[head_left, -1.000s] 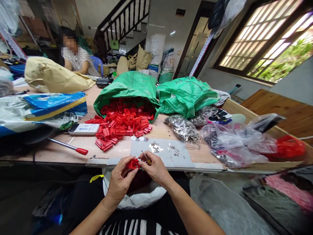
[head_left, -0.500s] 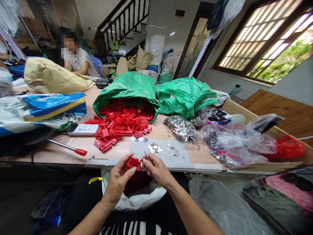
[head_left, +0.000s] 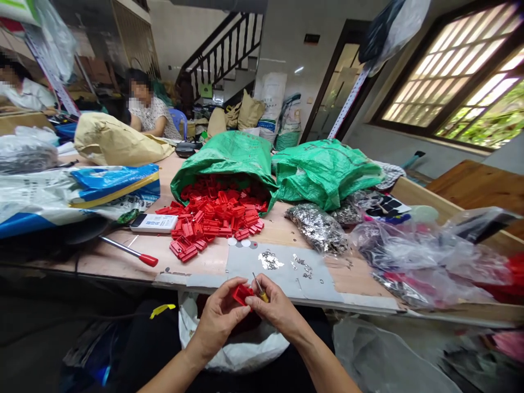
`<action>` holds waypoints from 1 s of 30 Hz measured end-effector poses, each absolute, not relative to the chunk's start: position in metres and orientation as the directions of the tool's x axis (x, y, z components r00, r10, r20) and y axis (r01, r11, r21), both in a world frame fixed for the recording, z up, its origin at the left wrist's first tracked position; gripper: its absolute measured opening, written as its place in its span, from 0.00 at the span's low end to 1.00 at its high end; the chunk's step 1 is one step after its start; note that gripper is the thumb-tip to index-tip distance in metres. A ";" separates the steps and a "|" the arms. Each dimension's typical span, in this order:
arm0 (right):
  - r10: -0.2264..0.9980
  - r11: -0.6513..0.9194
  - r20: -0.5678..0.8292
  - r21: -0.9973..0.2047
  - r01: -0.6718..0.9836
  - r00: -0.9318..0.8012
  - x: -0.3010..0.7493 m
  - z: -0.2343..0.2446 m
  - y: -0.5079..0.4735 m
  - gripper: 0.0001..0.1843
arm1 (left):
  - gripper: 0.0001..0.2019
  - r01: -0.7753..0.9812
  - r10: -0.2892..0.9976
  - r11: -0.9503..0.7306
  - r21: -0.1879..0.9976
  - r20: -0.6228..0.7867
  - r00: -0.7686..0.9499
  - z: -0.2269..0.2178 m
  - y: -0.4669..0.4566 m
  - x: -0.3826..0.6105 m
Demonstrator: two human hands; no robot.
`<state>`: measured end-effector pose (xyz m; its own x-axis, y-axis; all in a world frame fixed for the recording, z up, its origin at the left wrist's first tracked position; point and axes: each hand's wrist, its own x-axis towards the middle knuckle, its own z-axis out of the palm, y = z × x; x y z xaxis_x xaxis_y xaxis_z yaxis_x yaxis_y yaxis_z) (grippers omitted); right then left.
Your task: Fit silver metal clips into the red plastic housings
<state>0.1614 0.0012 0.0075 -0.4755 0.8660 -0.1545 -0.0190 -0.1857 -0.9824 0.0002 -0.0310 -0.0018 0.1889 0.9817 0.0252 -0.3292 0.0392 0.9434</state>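
Note:
Between the fingertips of my left hand [head_left: 216,316] is a small red plastic housing [head_left: 241,295], its hollow side partly in view. My right hand [head_left: 276,311] is closed around a slim tool with a yellow handle [head_left: 263,296] and a thin metal shaft pointing up, like a small screwdriver. The right fingertips also touch the housing's right edge. Both hands are over an open white sack [head_left: 241,355] at my lap. On the grey mat [head_left: 245,268] just beyond lie small shiny metal pieces [head_left: 270,260]. Behind, similar red housings [head_left: 216,213] spill out of a green woven bag [head_left: 229,150].
A lever with a red grip [head_left: 148,260] juts over the table at left, near a white box [head_left: 153,222]. Bags of metal parts [head_left: 317,226] and clear plastic bags [head_left: 426,245] lie at right. Two people sit at the far left. The table's front edge runs just beyond my hands.
The view has swung left, bringing a second person into sight. My right hand has turned the tool so its yellow handle shows, and its fingers have closed in on the red housing.

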 end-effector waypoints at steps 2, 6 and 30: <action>0.894 -0.108 -0.109 -0.994 0.027 -0.435 0.162 0.004 0.002 0.19 | 0.18 -0.285 0.978 -0.013 0.958 0.073 0.198 -0.002 -0.029 0.002; 0.932 0.034 -0.046 -0.976 0.213 -0.359 0.164 0.005 0.005 0.14 | 0.16 -0.149 0.973 -0.103 0.983 0.131 0.192 -0.005 -0.020 0.000; 0.923 0.327 0.079 -0.681 0.655 -0.378 0.184 0.001 0.010 0.10 | 0.20 0.340 0.922 -0.328 0.881 0.219 0.321 -0.024 0.025 -0.013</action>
